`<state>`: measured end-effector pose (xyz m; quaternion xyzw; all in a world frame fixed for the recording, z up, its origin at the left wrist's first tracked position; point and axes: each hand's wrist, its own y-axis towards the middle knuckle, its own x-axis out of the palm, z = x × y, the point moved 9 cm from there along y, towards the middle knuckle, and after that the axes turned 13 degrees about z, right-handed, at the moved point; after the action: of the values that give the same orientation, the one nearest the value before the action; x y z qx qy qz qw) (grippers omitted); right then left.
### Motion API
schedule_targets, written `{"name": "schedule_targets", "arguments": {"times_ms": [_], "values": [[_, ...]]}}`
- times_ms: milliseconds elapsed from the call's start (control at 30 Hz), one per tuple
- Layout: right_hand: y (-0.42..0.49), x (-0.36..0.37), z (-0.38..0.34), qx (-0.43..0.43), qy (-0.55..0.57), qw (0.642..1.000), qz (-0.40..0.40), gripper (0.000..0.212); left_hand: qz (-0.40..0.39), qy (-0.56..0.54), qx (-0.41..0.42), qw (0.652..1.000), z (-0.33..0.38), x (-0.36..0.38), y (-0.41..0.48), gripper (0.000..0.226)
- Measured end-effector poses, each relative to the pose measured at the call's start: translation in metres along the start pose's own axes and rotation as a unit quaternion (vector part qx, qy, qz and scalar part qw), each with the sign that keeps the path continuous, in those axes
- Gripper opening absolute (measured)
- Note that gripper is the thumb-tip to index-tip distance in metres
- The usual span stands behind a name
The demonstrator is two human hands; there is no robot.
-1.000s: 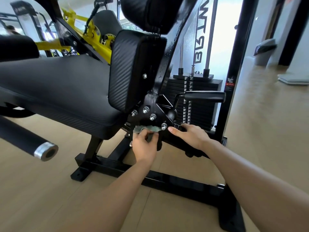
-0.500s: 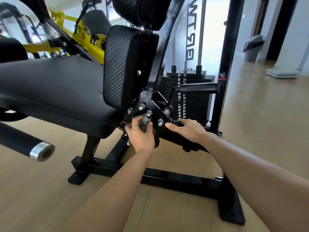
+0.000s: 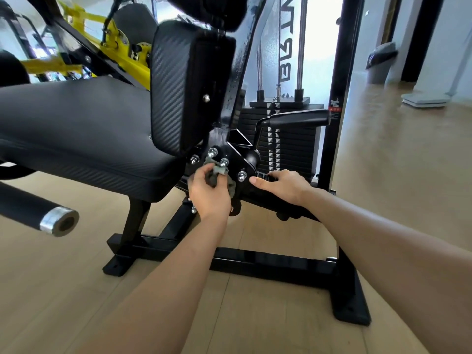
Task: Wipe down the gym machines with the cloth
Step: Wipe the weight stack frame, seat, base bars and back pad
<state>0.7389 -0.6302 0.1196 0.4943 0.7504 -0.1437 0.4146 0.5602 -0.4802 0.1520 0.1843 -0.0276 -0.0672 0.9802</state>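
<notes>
A black gym machine fills the view, with a padded seat [image 3: 76, 129] and an upright back pad [image 3: 184, 90]. Below the back pad is a black bracket plate [image 3: 237, 159] studded with silver bolts. My left hand [image 3: 209, 195] grips a crumpled grey-green cloth [image 3: 215, 172] and presses it against that plate among the bolts. My right hand [image 3: 283, 185] rests flat on the black frame bar just right of the plate, fingers spread and pointing left, holding nothing.
A black adjustment lever [image 3: 298, 118] sticks out above my right hand, in front of the weight stack [image 3: 288, 149]. A padded roller with a silver end cap [image 3: 58, 222] juts out at lower left. The machine's base bar [image 3: 255, 261] crosses the wooden floor. Yellow equipment [image 3: 122, 54] stands behind.
My left hand has slid the cloth upward over the bolted plate and bunched it more tightly. My right hand keeps its place on the frame bar.
</notes>
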Motion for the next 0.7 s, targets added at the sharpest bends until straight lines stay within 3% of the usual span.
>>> {"name": "schedule_targets", "arguments": {"times_ms": [367,433,567,700], "values": [[0.002,0.002,0.002,0.0,0.012,1.0,0.005,0.115,-0.102,0.204,0.058,0.972,-0.04,0.013,-0.022,0.019],[0.002,0.001,0.003,-0.002,0.006,1.0,0.009,0.116,-0.129,0.188,0.072,0.971,-0.035,0.02,-0.025,0.019],[0.0,-0.003,0.0,-0.011,0.008,1.0,0.025,0.107,-0.279,0.1,0.041,0.954,-0.028,0.04,-0.053,0.014],[-0.001,-0.003,0.0,-0.015,0.027,0.999,0.025,0.115,-0.274,0.055,0.013,0.96,-0.024,0.031,-0.057,0.009]]}}
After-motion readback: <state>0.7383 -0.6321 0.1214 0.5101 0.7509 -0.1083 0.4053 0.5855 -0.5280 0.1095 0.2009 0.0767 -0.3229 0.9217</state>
